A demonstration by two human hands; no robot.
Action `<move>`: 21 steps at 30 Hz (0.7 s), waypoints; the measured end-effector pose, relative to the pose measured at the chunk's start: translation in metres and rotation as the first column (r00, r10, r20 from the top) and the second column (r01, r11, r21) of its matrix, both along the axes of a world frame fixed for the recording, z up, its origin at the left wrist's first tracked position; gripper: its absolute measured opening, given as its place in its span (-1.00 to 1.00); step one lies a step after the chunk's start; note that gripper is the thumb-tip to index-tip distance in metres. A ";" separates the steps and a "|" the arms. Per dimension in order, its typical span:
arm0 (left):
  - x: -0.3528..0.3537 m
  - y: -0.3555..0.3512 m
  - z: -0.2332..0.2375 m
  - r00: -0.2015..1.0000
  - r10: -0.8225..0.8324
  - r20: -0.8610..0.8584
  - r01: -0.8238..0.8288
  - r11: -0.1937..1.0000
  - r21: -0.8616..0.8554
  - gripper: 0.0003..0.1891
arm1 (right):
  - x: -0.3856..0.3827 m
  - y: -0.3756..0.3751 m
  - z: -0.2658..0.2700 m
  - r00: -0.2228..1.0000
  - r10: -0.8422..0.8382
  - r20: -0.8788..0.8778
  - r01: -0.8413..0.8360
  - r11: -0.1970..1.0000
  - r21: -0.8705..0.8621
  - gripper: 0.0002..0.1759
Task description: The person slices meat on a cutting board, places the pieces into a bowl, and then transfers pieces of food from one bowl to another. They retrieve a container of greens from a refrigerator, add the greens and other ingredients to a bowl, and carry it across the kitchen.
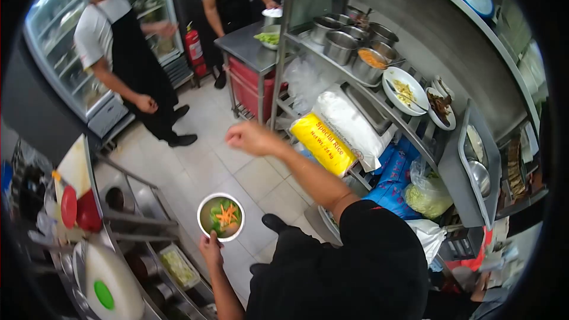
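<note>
My left hand (211, 250) grips the near rim of a white bowl (202, 216) and holds it above the tiled floor. Orange strips (226, 216) lie on green leaves inside the bowl, with some liquid around them. My right hand (252, 138) is raised ahead of me, apart from the bowl, with its fingers curled together and nothing visible in them. Beyond its forearm, on a low shelf, is a yellow rice bag (323, 144).
Two people in black aprons stand ahead, beside a glass-door fridge (59, 41) and a steel table (252, 47). A red extinguisher (194, 49) stands between them. To the right, a rack holds steel pots (340, 47); at left is a counter with a red container (89, 210).
</note>
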State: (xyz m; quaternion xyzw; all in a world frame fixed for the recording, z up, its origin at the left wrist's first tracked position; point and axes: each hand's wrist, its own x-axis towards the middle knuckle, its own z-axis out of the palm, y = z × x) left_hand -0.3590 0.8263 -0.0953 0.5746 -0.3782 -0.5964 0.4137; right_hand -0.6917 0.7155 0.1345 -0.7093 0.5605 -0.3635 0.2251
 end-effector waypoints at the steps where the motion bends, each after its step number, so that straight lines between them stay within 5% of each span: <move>1: -0.007 0.002 -0.005 1.000 -0.009 0.028 0.009 1.000 0.006 -0.84 | -0.044 -0.013 0.009 0.995 -0.087 -0.057 0.082 0.993 -0.085 -0.82; 5: -0.028 0.007 -0.031 1.000 -0.027 0.004 0.026 0.992 0.124 -0.88 | -0.217 -0.036 0.105 0.753 -0.579 -0.312 0.533 0.815 -0.228 -0.82; 6: -0.035 0.007 -0.033 1.000 -0.015 0.020 0.012 0.988 0.153 -0.89 | -0.257 -0.043 0.126 0.629 -0.614 -0.477 0.608 0.771 -0.190 -0.80; 8: -0.048 0.003 -0.028 1.000 -0.008 0.029 0.003 0.988 0.156 -0.89 | -0.313 -0.060 0.121 0.487 -0.712 -0.505 0.688 0.670 -0.281 -0.80; 10: -0.070 -0.011 -0.020 0.998 -0.011 0.063 0.002 0.989 0.145 -0.88 | -0.397 -0.079 0.123 0.503 -0.331 -0.799 0.710 0.686 0.163 -0.80; 12: -0.084 -0.023 -0.024 0.998 -0.026 0.061 0.017 0.991 0.134 -0.84 | -0.374 -0.065 0.135 0.588 -0.320 -0.743 0.725 0.615 0.309 -0.71; 21: -0.137 -0.075 0.004 0.993 -0.112 0.025 0.110 0.992 0.058 -0.79 | -0.419 -0.069 0.127 0.794 -0.418 -0.441 0.582 0.730 0.358 -0.82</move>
